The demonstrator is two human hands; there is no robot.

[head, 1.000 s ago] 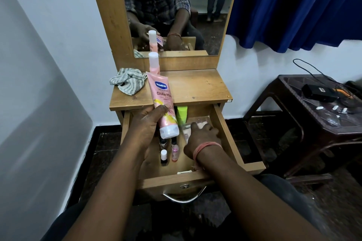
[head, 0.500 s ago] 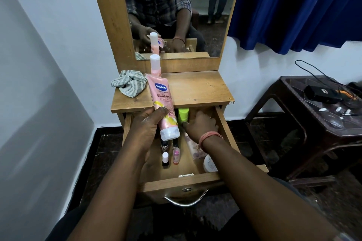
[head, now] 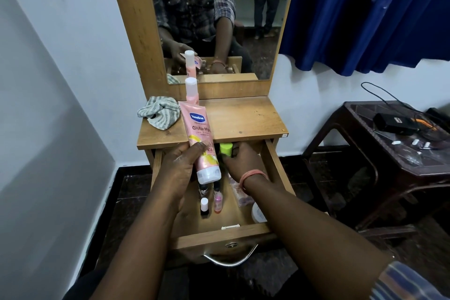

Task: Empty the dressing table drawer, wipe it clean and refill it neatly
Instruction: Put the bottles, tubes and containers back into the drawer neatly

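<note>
The wooden drawer [head: 219,234] of the dressing table stands pulled out. My left hand [head: 181,165] grips a pink lotion tube [head: 198,129] above it, white cap pointing down. My right hand [head: 241,159] is at the drawer's back, fingers curled round a bright green-capped item [head: 226,148]. Small bottles lie in the drawer: one with a white cap [head: 204,204], a pink one [head: 218,203]. A white jar [head: 258,212] and a pinkish packet [head: 241,196] sit on the right, partly hidden by my arm.
A striped cloth [head: 159,113] lies on the tabletop's [head: 246,117] left, a pink bottle with white cap [head: 192,91] stands by the mirror [head: 214,19]. A dark side table [head: 365,134] with a black device and cables stands at right. Blue curtain above it.
My right hand moved from the drawer's middle to its back and closed round the green-capped item. The left hand kept the pink tube almost still.
</note>
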